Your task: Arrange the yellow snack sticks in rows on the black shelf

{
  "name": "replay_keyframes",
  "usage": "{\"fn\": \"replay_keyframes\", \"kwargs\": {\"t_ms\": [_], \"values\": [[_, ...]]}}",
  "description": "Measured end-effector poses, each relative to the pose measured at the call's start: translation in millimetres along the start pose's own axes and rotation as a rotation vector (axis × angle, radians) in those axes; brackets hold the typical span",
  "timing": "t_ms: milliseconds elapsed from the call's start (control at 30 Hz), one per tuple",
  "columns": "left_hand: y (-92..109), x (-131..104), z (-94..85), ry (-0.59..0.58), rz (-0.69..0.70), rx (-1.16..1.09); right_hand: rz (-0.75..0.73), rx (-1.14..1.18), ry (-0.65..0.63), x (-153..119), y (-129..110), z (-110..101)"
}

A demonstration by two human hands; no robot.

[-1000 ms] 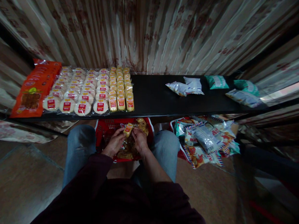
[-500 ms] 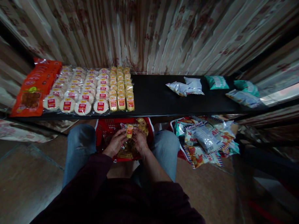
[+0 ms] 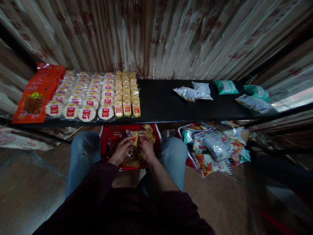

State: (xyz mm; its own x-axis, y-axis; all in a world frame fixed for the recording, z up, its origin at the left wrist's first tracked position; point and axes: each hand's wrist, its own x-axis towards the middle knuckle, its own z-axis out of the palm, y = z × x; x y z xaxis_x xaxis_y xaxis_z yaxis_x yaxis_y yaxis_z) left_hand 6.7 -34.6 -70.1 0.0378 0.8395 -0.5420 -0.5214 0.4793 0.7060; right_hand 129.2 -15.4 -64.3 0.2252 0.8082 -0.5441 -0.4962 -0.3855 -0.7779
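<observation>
Between my two hands is a small yellow wrapped snack (image 3: 135, 139) with a red and white label. My left hand (image 3: 122, 149) grips its left side with closed fingers. On its other side, my right hand (image 3: 146, 146) has its fingers closed on the right edge. Both hands are over a red plastic basket (image 3: 104, 133) between my knees, which holds more yellow-wrapped snacks (image 3: 131, 161). Rows of similar yellow snacks (image 3: 126, 108) lie on the black shelf (image 3: 157, 103) above, beside rows of round white rice crackers (image 3: 88, 113) in clear wrappers.
Orange packets (image 3: 31, 99) lie at the shelf's left end. Silver-white bags (image 3: 202, 90) and green bags (image 3: 226, 87) are on its right part. Below, a second red basket (image 3: 191, 162) is heaped with snack bags (image 3: 217, 145). A patterned curtain (image 3: 154, 35) hangs behind the shelf.
The yellow snack between my hands has tilted slightly and shifted a little. My hands stay over the basket, and the goods on the shelf look the same.
</observation>
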Motion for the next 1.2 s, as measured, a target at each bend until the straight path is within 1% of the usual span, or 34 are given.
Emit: {"fn": "replay_keyframes", "kwargs": {"t_ms": [233, 367, 467, 567, 667, 800, 900, 1067, 1200], "values": [[-5.3, 3.4, 0.0, 0.033, 0.000, 0.023, -0.033, 0.009, 0.015, -4.3, -1.5, 2.8], [-7.9, 4.9, -1.0, 0.048, 0.004, 0.007, -0.018, -0.009, -0.030, -7.1, -4.3, 4.7], [-8.0, 4.4, -1.4, 0.034, 0.002, 0.004, -0.003, -0.016, -0.074, -9.0, -6.4, 5.7], [-7.3, 4.3, -1.6, 0.040, -0.009, -0.039, 0.012, -0.013, -0.081, -10.0, -7.8, 6.2], [-6.1, 5.6, -2.3, 0.036, -0.037, -0.098, 0.006, -0.008, -0.076, -9.8, -7.5, 6.1], [-3.7, 7.4, -3.9, 0.028, -0.113, -0.142, -0.021, -0.012, -0.055, -8.3, -4.2, 5.5], [-2.4, 7.7, -4.5, 0.018, -0.141, -0.168, -0.011, -0.019, -0.035, -7.1, -2.1, 5.1], [-2.9, 8.0, -4.4, 0.058, -0.162, -0.215, 0.012, -0.033, -0.084, -5.7, -1.6, 4.4], [-3.4, 8.9, -4.4, 0.062, -0.183, -0.226, -0.008, -0.016, -0.083, -5.7, -2.1, 3.8]]}}
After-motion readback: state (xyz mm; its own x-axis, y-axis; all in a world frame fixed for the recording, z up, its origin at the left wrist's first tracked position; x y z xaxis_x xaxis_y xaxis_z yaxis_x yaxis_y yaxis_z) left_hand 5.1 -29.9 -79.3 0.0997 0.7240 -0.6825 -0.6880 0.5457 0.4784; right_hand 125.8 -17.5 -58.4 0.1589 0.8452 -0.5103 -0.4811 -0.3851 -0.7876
